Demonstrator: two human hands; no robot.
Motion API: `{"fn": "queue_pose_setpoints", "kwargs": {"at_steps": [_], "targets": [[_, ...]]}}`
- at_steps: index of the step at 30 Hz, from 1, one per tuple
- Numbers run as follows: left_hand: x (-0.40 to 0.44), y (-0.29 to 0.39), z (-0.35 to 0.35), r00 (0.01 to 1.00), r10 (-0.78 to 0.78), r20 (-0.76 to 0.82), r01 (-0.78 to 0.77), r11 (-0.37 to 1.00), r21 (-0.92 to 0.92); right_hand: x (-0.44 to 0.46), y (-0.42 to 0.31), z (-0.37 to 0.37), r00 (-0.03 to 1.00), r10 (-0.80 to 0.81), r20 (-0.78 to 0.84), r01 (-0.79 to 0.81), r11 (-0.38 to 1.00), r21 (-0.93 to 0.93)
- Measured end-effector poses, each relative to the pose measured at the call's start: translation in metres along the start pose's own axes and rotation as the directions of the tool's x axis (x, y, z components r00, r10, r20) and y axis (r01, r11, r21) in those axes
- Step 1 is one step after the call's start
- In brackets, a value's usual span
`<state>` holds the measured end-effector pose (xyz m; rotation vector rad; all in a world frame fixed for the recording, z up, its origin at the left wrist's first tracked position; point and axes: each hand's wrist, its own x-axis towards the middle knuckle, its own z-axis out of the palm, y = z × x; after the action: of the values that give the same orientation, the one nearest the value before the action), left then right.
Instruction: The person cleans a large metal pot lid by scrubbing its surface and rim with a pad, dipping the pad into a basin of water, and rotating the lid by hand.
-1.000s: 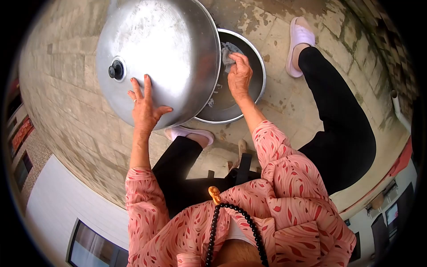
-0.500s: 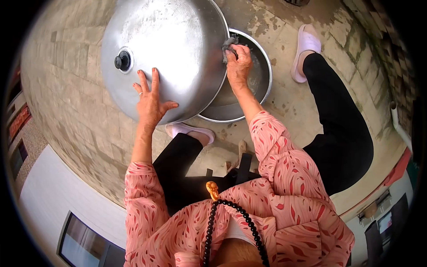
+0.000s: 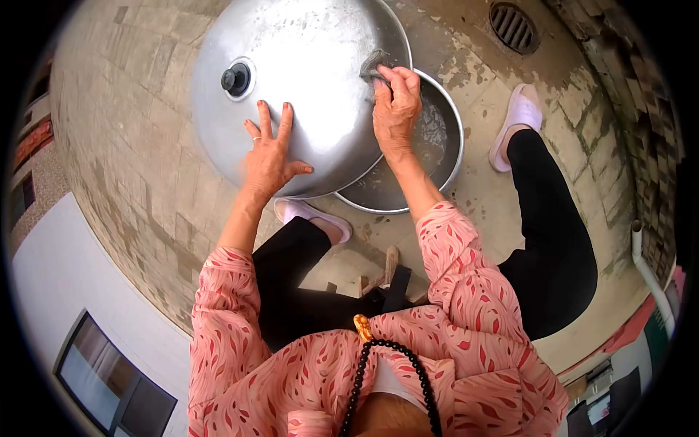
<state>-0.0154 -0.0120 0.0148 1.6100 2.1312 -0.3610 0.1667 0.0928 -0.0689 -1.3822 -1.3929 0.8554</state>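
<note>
A large domed metal lid (image 3: 313, 109) with a black knob (image 3: 236, 79) overlaps a round metal basin (image 3: 451, 156) that stands on the ground. On the lid's near side, below the knob, my left hand (image 3: 271, 159) lies with its fingers spread and holds nothing. My right hand (image 3: 397, 109) pinches a grey scrubbing cloth (image 3: 373, 67) against the lid's right part, above the basin. Shallow water with whitish bits shows inside the basin. The lid hides the basin's left part.
Paved ground (image 3: 138, 146) surrounds the lid and basin. A round drain grate (image 3: 514, 28) is at the upper right. My feet in pale slippers (image 3: 526, 109) stand on either side of the basin. A white pipe (image 3: 652, 280) runs along the right edge.
My right hand has lifted the grey cloth out of the basin and brought it onto the lid. My left hand stays spread on the lid. The view has shifted, showing the drain grate.
</note>
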Motion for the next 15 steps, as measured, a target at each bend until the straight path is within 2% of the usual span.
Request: {"fn": "queue_pose_setpoints", "kwargs": {"at_steps": [3, 6, 7, 9, 11, 13, 15], "targets": [[0.005, 0.002, -0.008, 0.996, -0.011, 0.087, 0.006, 0.999, 0.051, 0.018, 0.003, 0.007, 0.982, -0.161, 0.098, 0.172, 0.980, -0.105], [0.008, 0.001, -0.010, 0.994, 0.011, 0.113, -0.018, 0.998, 0.057, 0.053, 0.001, 0.019, 0.927, -0.316, 0.200, 0.359, 0.903, -0.236], [0.005, 0.004, -0.013, 0.993, 0.010, 0.120, -0.017, 0.998, 0.055, 0.059, -0.005, 0.021, 0.891, -0.378, 0.253, 0.439, 0.859, -0.263], [0.004, -0.001, -0.012, 0.994, 0.058, 0.090, -0.063, 0.997, 0.054, 0.033, -0.022, 0.027, 0.730, -0.498, 0.467, 0.626, 0.761, -0.168], [0.003, -0.003, -0.012, 0.993, 0.069, 0.095, -0.074, 0.996, 0.054, -0.007, -0.040, 0.027, 0.543, -0.505, 0.671, 0.720, 0.691, -0.063], [-0.001, -0.004, -0.014, 0.993, 0.093, 0.067, -0.095, 0.995, 0.038, 0.019, -0.036, 0.033, 0.454, -0.459, 0.764, 0.733, 0.679, -0.027], [-0.002, -0.003, -0.016, 0.993, 0.107, 0.053, -0.109, 0.994, 0.028, 0.070, -0.026, 0.052, 0.519, -0.420, 0.745, 0.753, 0.637, -0.165]]}}
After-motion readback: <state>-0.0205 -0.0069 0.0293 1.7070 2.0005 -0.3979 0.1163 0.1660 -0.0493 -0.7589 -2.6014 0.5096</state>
